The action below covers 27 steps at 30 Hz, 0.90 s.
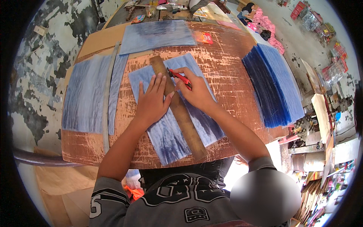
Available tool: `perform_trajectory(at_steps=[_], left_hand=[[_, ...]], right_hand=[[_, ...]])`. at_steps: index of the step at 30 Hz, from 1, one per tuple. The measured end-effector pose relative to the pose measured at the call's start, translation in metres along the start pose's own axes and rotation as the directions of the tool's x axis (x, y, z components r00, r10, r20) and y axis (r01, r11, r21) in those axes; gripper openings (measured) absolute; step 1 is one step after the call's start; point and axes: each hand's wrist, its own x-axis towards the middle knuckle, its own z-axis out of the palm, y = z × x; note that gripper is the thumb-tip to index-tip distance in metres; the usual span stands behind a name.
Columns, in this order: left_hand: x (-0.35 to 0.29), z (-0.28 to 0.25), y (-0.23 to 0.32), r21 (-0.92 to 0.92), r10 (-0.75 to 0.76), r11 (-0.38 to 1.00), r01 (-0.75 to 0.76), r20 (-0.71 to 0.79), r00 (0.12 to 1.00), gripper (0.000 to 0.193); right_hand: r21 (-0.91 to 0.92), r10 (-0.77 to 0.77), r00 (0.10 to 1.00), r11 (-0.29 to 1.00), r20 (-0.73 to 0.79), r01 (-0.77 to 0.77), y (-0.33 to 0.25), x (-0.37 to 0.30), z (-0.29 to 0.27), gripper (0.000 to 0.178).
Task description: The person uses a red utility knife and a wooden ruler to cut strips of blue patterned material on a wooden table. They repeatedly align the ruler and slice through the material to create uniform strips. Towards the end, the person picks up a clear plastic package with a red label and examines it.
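A: Entry, head view. What is recorded for the left hand (153,100)?

B: It is laid flat, fingers spread, palm down. It is pressed partly on a long wooden straightedge (177,108) and partly on the blue translucent sheet (166,132) beneath it.

A: And the right hand (194,92)?

B: It is closed around a red-handled cutter (179,77). The cutter is held just beside the left fingertips, against the right edge of the straightedge, near its far end. Whether the blade touches the sheet cannot be told.

A: How is the straightedge placed?

B: It is laid diagonally across the sheet, from beyond the hands down to the near counter (227,68) edge. The sheet is seen on both sides of it, under and between the two hands.

A: What is noted around the hands?

B: Left of the left hand, a wide pale blue sheet (85,94) is laid flat, with a narrow strip (117,89) just beside it. Beyond both hands, another pale sheet (155,36) is lying at the far side of the counter, and a small orange packet (204,38) is seen near it. Well to the right of the right hand, a thick stack of darker blue sheets (274,85) is set near the counter's edge.

A: Surface condition?

B: The counter is brown, worn and heavily scratched.
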Motion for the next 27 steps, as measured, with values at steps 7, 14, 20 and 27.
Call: perform_trajectory(at_steps=[7, 14, 20, 27], left_hand=[[0.0, -0.002, 0.0, -0.014, 0.002, 1.0, -0.002, -0.013, 1.0, 0.072], [-0.001, -0.003, 0.0, -0.011, -0.002, 1.0, 0.002, 0.008, 1.0, 0.071], [0.0, -0.001, 0.0, -0.019, -0.004, 1.0, 0.004, 0.008, 1.0, 0.072], [-0.001, -0.001, -0.001, -0.005, -0.002, 1.0, 0.002, -0.005, 1.0, 0.072]], right_hand=[[-0.014, 0.015, 1.0, 1.0, -0.024, -0.015, -0.009, 0.004, 0.002, 0.04], [0.003, -0.037, 0.996, 0.999, -0.079, 0.038, -0.01, 0.01, 0.003, 0.04], [0.005, -0.035, 0.99, 0.999, -0.135, 0.036, -0.005, 0.016, 0.009, 0.034], [-0.059, -0.06, 0.986, 0.997, -0.157, 0.051, -0.009, 0.02, 0.009, 0.025]])
